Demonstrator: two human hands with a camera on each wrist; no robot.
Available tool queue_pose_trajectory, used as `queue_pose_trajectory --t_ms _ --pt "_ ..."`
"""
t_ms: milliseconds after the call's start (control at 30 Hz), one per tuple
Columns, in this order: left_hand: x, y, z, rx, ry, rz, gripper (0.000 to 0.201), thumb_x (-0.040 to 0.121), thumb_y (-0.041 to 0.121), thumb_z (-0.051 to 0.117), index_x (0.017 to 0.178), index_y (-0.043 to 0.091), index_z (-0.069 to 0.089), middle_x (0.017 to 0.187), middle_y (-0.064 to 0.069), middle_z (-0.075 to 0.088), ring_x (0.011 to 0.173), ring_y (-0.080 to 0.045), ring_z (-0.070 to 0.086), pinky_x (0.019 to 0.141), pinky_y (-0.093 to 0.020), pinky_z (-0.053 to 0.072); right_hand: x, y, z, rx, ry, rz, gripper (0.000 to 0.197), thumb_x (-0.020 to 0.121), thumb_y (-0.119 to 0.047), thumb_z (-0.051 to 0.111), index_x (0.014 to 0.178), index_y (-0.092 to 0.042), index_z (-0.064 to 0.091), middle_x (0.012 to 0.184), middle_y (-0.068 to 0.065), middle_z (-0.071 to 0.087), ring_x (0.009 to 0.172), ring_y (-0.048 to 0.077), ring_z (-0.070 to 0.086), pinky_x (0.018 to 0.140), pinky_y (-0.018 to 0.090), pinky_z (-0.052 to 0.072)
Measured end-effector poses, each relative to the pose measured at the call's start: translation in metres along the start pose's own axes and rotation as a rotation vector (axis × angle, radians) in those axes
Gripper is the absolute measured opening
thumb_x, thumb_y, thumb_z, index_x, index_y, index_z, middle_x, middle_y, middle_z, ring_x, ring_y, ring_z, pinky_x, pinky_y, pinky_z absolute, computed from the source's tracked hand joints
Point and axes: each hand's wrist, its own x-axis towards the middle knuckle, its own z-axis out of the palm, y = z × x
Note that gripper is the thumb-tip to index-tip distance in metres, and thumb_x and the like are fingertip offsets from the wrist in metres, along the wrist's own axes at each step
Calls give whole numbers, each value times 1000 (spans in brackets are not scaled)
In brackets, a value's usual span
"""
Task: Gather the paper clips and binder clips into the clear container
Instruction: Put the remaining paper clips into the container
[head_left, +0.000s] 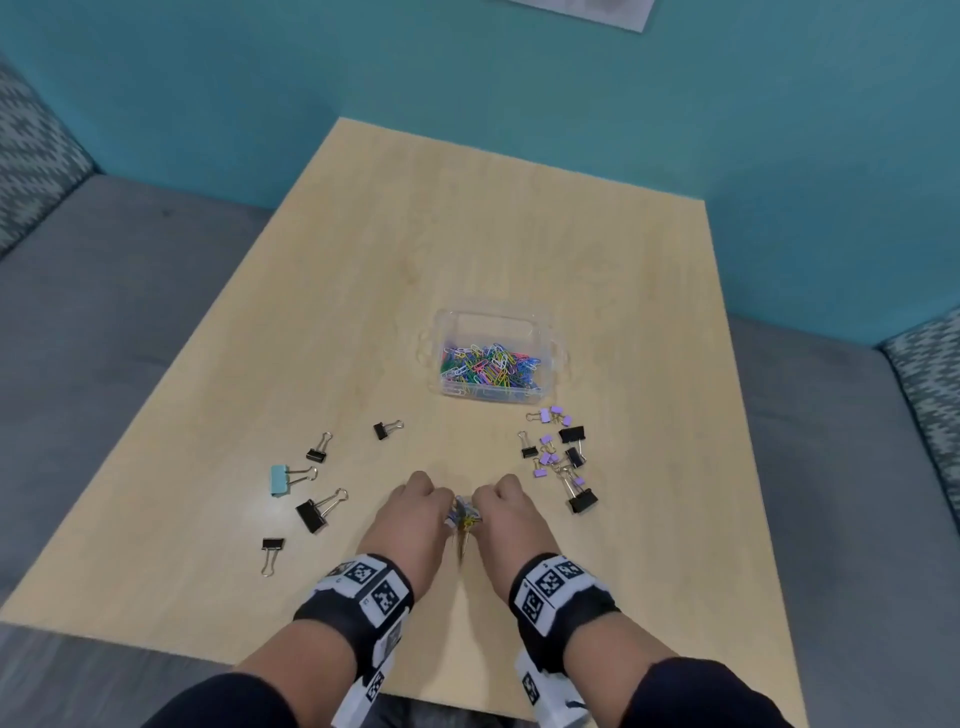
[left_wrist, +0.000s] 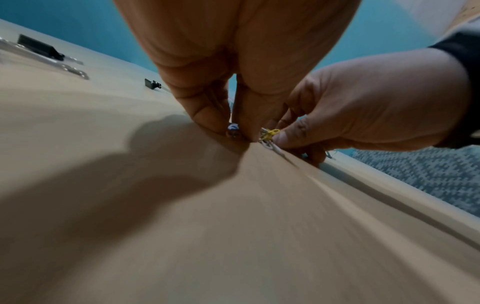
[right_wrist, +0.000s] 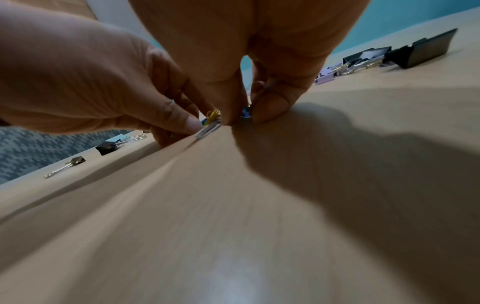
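Both hands meet at the front middle of the wooden table (head_left: 363, 291) over a small bunch of coloured paper clips (head_left: 464, 515). My left hand (head_left: 427, 508) pinches some of the clips between thumb and fingers, knuckles up. My right hand (head_left: 494, 506) pinches the bunch from the other side. In the left wrist view the left hand (left_wrist: 230, 128) presses down on a blue clip, with yellow paper clips (left_wrist: 269, 133) by the right hand (left_wrist: 363, 111). The right wrist view shows the right hand (right_wrist: 242, 117) and the paper clips (right_wrist: 213, 121). Beyond stands the clear container (head_left: 550, 364), holding many coloured paper clips.
Left of the hands lie several black binder clips (head_left: 317, 512) and a teal binder clip (head_left: 283, 480). To the right is a cluster of purple and black binder clips (head_left: 563, 457). Grey sofa cushions surround the table and a teal wall stands behind it.
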Motion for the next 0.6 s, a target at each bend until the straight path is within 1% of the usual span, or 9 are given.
queue_pose_trajectory --t_ms 100,167,267,333,400,467,500,533,600 --pt "3 4 2 15 8 2 12 81 6 55 88 15 56 90 -5 49 76 -26 51 60 -32 32 2 -4 -8 -58 -43 -28 38 73 9 47 103 -15 47 107 8 41 80 22 37 66 30 34" --pt "4 6 1 41 9 22 17 79 2 53 89 15 56 90 -6 50 74 -25 49 59 -32 31 2 -5 -12 -79 -63 -70 41 72 11 45 104 -14 48 107 9 42 78 22 35 65 32 31" --pt "5 5 -1 91 -16 52 22 77 0 52 93 16 54 91 -6 48 68 -20 36 58 -32 31 4 -3 -17 -116 -60 -127 39 73 12 43 104 -10 49 107 13 45 83 27 43 64 34 30" --pt "6 4 -4 119 -38 72 23 78 1 52 95 17 53 90 -5 45 67 -19 34 57 -32 31 5 0 -19 -122 -45 -153 36 74 12 44 103 -9 51 105 14 47 86 30 48 64 35 29" --pt "8 4 -6 149 -53 78 20 80 2 52 92 18 52 84 -2 40 62 -19 33 55 -32 30 8 4 -19 -129 -40 -156 32 77 11 46 101 -9 51 103 12 47 84 29 47 63 34 29" --pt "10 2 -9 153 -49 60 16 82 4 54 83 19 48 78 0 34 54 -20 31 52 -32 29 11 9 -18 -126 -25 -142 24 80 8 50 94 -12 50 99 9 46 75 24 40 61 33 30" --pt "11 0 -9 128 -34 42 16 83 7 55 79 19 46 76 1 35 51 -21 33 50 -33 31 12 13 -18 -110 -7 -132 19 84 4 53 91 -13 49 96 6 45 71 22 37 60 32 30" --pt "11 -1 -11 73 -22 4 14 85 11 56 78 19 47 76 0 39 52 -24 39 51 -34 36 13 15 -19 -79 2 -109 13 88 -2 54 89 -14 49 92 2 42 69 21 36 60 31 30" --pt "12 -5 -15 -71 -10 -58 8 90 20 54 82 17 54 81 0 50 68 -26 53 62 -36 45 15 19 -24 6 -10 -53 6 95 -16 50 90 -14 51 88 -4 38 69 20 41 61 29 32"
